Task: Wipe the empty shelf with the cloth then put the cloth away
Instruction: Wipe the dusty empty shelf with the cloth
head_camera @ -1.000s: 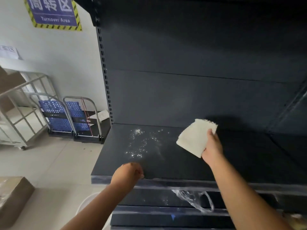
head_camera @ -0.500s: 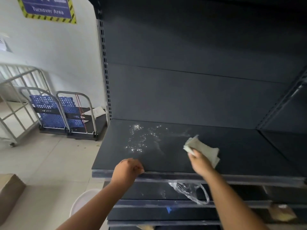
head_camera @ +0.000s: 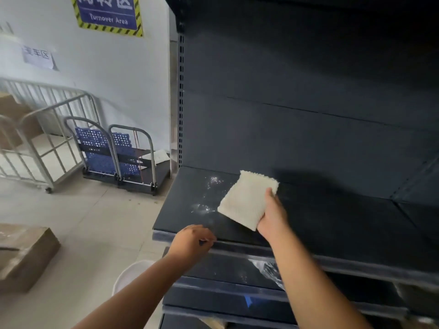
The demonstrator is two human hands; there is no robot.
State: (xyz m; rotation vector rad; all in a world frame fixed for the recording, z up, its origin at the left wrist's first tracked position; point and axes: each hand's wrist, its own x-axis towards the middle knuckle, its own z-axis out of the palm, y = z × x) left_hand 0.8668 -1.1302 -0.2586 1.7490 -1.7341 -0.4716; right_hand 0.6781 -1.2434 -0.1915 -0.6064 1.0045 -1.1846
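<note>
A dark empty shelf (head_camera: 332, 224) runs across the middle of the head view, with white dusty specks on its left part. My right hand (head_camera: 273, 216) holds a folded cream cloth (head_camera: 248, 199) lifted a little above the shelf, its face turned toward me, over the right edge of the specks. My left hand (head_camera: 192, 241) rests as a loose fist on the shelf's front lip at the left, holding nothing I can see.
Lower shelves (head_camera: 237, 298) sit below, with a clear plastic bag (head_camera: 270, 269) on one. A white bucket (head_camera: 133, 276) stands on the floor under my left arm. A cardboard box (head_camera: 26, 255) lies at left. Folded blue trolleys (head_camera: 114, 153) and a metal cage (head_camera: 42, 138) stand by the wall.
The cloth was pressed flat on the shelf half a second ago; now my right hand has lifted it up and shifted left. The speck patch looks smaller. My left hand stays on the lip.
</note>
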